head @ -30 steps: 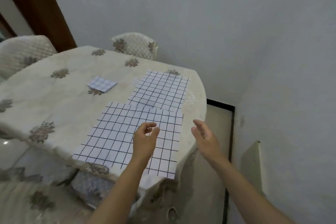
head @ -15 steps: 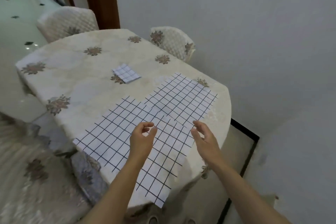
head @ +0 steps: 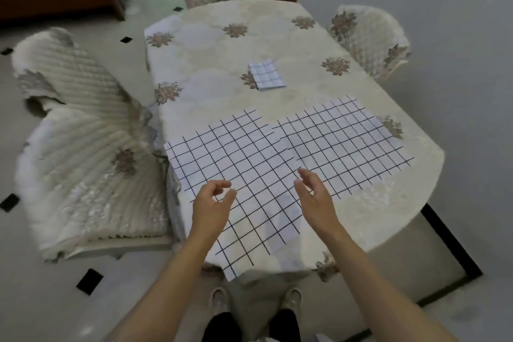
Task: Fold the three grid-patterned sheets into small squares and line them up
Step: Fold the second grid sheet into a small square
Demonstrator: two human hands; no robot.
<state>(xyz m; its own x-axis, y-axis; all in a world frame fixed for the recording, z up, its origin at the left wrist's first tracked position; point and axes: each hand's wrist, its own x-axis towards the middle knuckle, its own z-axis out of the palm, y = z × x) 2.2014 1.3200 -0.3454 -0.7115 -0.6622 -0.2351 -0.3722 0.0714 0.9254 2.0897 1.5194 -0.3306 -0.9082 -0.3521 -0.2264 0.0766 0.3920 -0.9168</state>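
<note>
On floral tablecloth (head: pixel 222 69), flat gridded paper sheets (head: pixel 244 164), folded square (head: pixel 267 74), both hands (head: pixel 212 207) empty, fingers loosely curled.

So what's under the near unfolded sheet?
The near sheet lies on the tablecloth, one corner overlapping the second flat sheet. Its front corner overhangs the table edge. Anything beneath is covered.

Two unfolded grid sheets (head: pixel 244 172) (head: pixel 341 141) lie flat (seemingly overlapping); a folded square (head: pixel 267 75) sits beyond.
</note>
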